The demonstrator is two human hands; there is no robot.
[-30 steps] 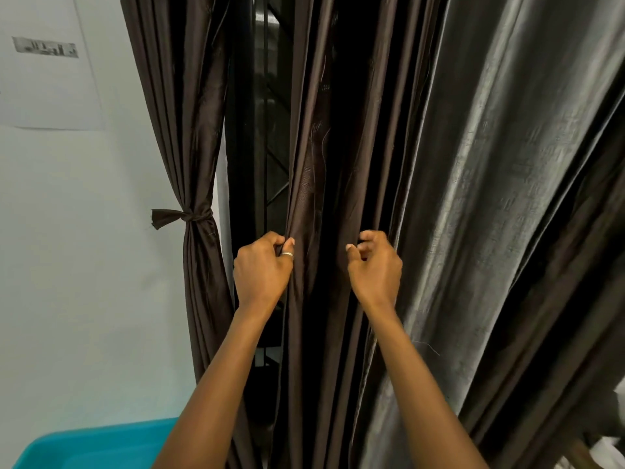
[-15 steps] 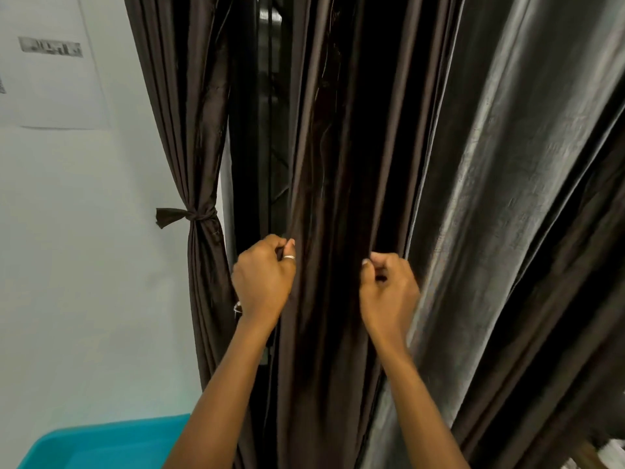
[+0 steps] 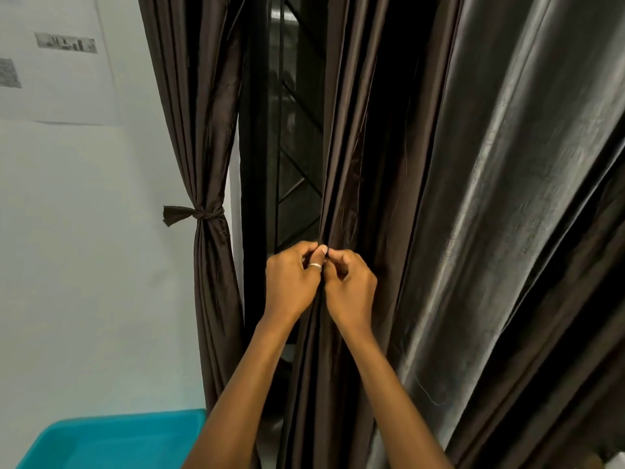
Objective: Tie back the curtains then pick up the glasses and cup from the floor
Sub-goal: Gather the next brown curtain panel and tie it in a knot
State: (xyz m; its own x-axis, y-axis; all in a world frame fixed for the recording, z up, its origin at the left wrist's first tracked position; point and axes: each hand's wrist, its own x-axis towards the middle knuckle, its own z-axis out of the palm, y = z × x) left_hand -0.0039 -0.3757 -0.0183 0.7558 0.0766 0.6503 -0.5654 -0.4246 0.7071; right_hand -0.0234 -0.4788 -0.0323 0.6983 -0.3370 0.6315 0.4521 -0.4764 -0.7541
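The only print I see is on a white sheet (image 3: 61,62) taped to the far wall at upper left: a dark header strip and a grey block at the left edge, both too blurred to read.

My left hand (image 3: 291,282) and right hand (image 3: 351,289) meet at centre, knuckles almost touching, fingers curled tight. Between them they pinch a gathered fold of the dark brown curtain (image 3: 358,147), which hangs from the top of the frame down past my forearms. A silver ring (image 3: 315,265) sits on the left hand where the fingertips come together. The fingertips are bunched so closely that I cannot tell whether they hold only curtain cloth or perhaps a thin tie strip as well.

To the left, the second curtain (image 3: 199,113) hangs against the wall, cinched by a knotted tie-back (image 3: 196,214). A dark window grille (image 3: 297,140) shows in the gap between the two. A teal tub (image 3: 111,438) is cut off by the bottom left edge.
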